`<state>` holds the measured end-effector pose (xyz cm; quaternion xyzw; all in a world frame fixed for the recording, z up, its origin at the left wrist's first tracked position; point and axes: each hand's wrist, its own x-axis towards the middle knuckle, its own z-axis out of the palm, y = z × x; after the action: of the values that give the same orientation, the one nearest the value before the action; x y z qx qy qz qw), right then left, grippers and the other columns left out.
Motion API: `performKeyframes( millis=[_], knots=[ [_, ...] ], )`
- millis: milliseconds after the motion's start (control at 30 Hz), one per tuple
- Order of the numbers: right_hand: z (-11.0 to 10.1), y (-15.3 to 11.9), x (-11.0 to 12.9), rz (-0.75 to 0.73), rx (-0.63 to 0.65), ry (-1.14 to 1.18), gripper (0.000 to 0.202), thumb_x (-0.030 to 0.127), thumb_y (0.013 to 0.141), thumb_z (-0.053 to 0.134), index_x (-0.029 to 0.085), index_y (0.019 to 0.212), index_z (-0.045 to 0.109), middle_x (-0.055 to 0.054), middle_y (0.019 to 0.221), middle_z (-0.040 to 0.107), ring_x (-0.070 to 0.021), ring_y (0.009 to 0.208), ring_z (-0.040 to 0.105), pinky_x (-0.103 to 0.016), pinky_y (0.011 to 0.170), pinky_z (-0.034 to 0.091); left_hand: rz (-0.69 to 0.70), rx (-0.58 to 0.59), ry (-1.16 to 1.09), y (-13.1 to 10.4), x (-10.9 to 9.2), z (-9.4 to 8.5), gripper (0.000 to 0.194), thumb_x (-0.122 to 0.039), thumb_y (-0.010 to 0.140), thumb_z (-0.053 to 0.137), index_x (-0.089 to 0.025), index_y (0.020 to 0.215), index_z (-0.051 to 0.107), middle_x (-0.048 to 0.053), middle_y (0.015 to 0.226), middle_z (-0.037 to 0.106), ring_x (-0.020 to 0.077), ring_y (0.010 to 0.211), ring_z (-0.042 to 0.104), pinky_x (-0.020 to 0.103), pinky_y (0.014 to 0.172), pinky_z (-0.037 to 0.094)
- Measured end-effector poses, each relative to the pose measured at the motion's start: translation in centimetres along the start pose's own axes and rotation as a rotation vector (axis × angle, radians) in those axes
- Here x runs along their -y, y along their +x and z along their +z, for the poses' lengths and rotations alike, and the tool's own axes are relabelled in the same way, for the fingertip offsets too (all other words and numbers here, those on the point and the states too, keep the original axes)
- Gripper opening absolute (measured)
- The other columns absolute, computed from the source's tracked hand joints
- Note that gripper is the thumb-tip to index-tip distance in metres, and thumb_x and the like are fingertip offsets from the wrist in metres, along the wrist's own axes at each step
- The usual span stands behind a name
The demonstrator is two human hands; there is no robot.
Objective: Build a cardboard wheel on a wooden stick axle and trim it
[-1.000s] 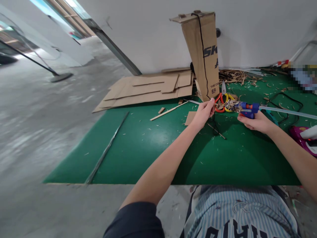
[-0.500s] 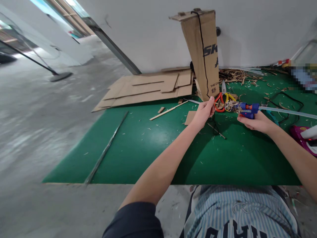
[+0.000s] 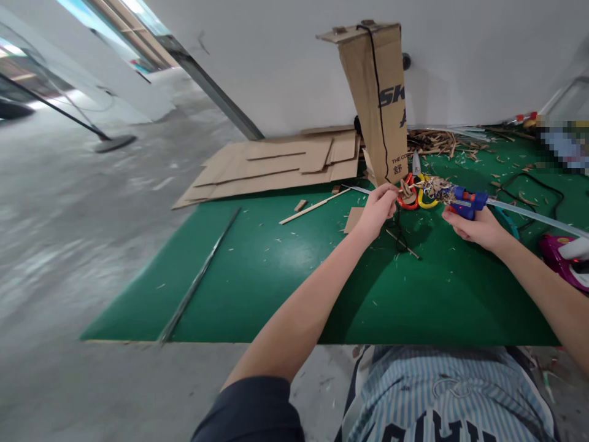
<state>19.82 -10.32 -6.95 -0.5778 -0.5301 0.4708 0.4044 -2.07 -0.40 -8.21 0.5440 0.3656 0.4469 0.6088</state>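
Observation:
My right hand (image 3: 473,227) grips a blue hot glue gun (image 3: 469,197) with a long clear glue stick (image 3: 538,213) out of its back. Bits of brown and pale debris cling round the gun's front, and its tip points left toward my left hand (image 3: 380,209). That hand is closed in a pinch; what lies between its fingertips is too small to make out. Just beyond the fingers lie scissors (image 3: 427,201) with red and yellow handles, a small brown piece (image 3: 407,185) showing over the red loop. Behind my left hand stands a tall cardboard piece (image 3: 381,116) with a black cord down its front.
Flat cardboard sheets (image 3: 276,159) lie at the back left of the green tabletop (image 3: 276,270). Brown twigs or strips (image 3: 442,142) are heaped by the wall. A thin wooden stick (image 3: 315,207), a bundle of clear rods (image 3: 202,270) and a magenta device (image 3: 559,255) are around.
The glue gun has tilted, its front end rising and its rear dropping slightly. More of the red scissor loop and the brown piece shows. My left hand has barely moved.

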Motion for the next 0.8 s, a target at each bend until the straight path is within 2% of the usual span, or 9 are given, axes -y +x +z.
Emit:
performKeyframes(
  millis=[133,300,533,667,800],
  knots=[
    [0.3,-0.2,0.1,-0.009,-0.036,0.002,0.045,0.06,0.074,0.076,0.022,0.09,0.059,0.007,0.049,0.042,-0.0087,0.042,0.036,-0.026,0.042,0.028,-0.002,0.03,0.004,-0.1,0.0,0.1,0.012,-0.026,0.079,0.066,-0.018,0.075,0.058,-0.007,0.05,0.038,0.0047,0.044,0.033,0.019,0.042,0.019],
    [0.5,-0.3,0.2,-0.027,-0.045,0.0,0.05,0.065,0.071,0.075,0.02,0.09,0.061,0.006,0.052,0.046,-0.0081,0.043,0.037,-0.026,0.042,0.03,-0.02,0.059,-0.185,-0.5,-0.3,0.3,0.023,-0.032,0.071,0.08,-0.018,0.08,0.064,-0.007,0.055,0.044,0.0047,0.048,0.039,0.018,0.044,0.025],
    [0.5,-0.2,-0.3,-0.082,-0.052,-0.051,0.046,0.063,0.073,0.074,0.02,0.089,0.065,0.003,0.058,0.052,-0.0101,0.046,0.042,-0.027,0.044,0.034,-0.068,0.04,-0.299,-1.0,-0.7,0.6,0.024,-0.027,0.067,0.085,-0.019,0.077,0.065,-0.006,0.058,0.05,0.0053,0.05,0.045,0.018,0.045,0.031],
    [0.6,-0.2,-0.1,-0.113,-0.056,-0.069,0.045,0.062,0.072,0.074,0.02,0.088,0.067,0.001,0.062,0.055,-0.0123,0.052,0.047,-0.029,0.049,0.04,-0.082,0.052,-0.356,-1.3,-1.0,1.0,0.023,-0.023,0.068,0.085,-0.018,0.074,0.063,-0.006,0.058,0.048,0.0047,0.051,0.044,0.017,0.045,0.033],
    [0.6,-0.3,-0.1,-0.099,-0.065,-0.06,0.046,0.062,0.073,0.074,0.02,0.089,0.066,0.002,0.06,0.053,-0.0111,0.05,0.045,-0.027,0.047,0.037,-0.096,0.076,-0.428,-1.6,-1.2,1.1,0.026,-0.023,0.067,0.087,-0.018,0.073,0.062,-0.006,0.062,0.05,0.0049,0.054,0.045,0.017,0.046,0.035]
  ],
)
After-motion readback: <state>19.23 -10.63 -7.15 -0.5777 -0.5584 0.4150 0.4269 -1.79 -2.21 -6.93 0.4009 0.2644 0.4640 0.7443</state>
